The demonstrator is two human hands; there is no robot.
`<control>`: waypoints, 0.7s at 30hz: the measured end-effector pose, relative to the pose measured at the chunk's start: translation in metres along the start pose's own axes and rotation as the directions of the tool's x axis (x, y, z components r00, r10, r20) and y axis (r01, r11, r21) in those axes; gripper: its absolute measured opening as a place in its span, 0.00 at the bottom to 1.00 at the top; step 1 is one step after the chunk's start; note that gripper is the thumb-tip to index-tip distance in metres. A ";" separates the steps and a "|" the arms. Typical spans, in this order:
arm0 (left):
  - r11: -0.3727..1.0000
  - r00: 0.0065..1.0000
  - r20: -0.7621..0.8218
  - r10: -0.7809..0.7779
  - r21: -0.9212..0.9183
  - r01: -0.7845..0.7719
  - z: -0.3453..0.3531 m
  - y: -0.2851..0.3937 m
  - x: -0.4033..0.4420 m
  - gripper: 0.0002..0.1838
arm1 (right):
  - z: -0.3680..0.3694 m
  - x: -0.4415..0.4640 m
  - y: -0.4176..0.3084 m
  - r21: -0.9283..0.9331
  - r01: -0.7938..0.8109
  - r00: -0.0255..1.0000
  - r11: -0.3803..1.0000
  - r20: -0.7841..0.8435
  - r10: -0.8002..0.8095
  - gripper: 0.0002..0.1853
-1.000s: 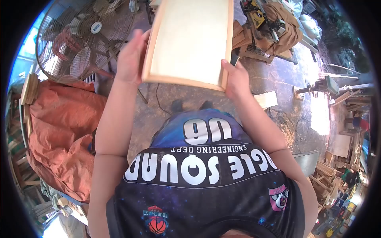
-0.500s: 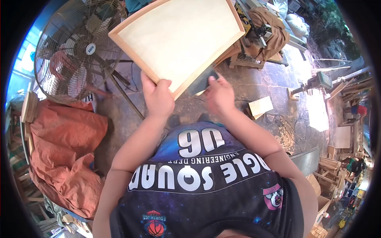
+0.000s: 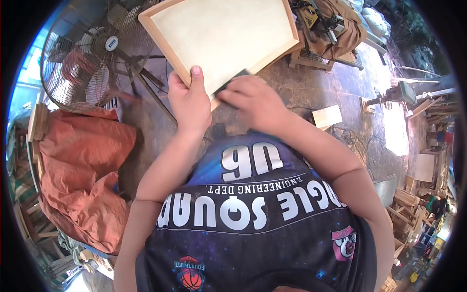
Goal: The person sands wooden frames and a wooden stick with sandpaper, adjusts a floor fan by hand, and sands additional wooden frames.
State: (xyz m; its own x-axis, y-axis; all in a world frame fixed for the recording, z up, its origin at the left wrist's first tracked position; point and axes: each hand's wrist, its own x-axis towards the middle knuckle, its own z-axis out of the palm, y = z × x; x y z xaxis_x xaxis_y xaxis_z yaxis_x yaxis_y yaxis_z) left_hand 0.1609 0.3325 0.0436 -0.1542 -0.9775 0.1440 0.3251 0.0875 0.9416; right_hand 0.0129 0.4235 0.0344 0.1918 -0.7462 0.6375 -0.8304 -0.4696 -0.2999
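A shallow wooden tray-like piece [image 3: 221,36] with a pale flat panel and a raised light-wood rim is held up in front of me, tilted. My left hand [image 3: 190,104] grips its near left corner, thumb over the rim and fingers underneath. My right hand [image 3: 260,104], slightly blurred, is closed on a dark sheet of sandpaper [image 3: 232,82]. It presses the sheet against the rim at the near edge, close to my left hand. The fingers partly cover the sandpaper.
A large standing fan [image 3: 97,53] is at the left, above an orange-red tarp [image 3: 82,175]. A wood block [image 3: 327,116] lies on the floor to the right. Tools and brown cloth [image 3: 343,29] sit on a stand behind. Stacked lumber [image 3: 406,209] is at the far right.
My right hand has moved left and up, bringing the sandpaper from beside the piece onto its near rim. The wooden piece has shifted slightly upward in view, still in my left hand.
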 end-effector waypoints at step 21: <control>0.986 0.993 0.027 -0.117 -0.119 0.119 0.009 0.005 0.005 0.16 | 0.004 0.004 0.009 0.091 0.085 0.993 0.992 0.077 -0.092 0.21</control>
State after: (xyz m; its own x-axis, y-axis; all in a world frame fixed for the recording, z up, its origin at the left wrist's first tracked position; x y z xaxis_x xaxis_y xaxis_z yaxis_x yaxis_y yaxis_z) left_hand 0.1536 0.3299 0.0515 -0.2161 -0.9755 0.0409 0.4134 -0.0534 0.9090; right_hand 0.0088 0.4143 0.0313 0.3072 -0.7340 0.6057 -0.7601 -0.5722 -0.3079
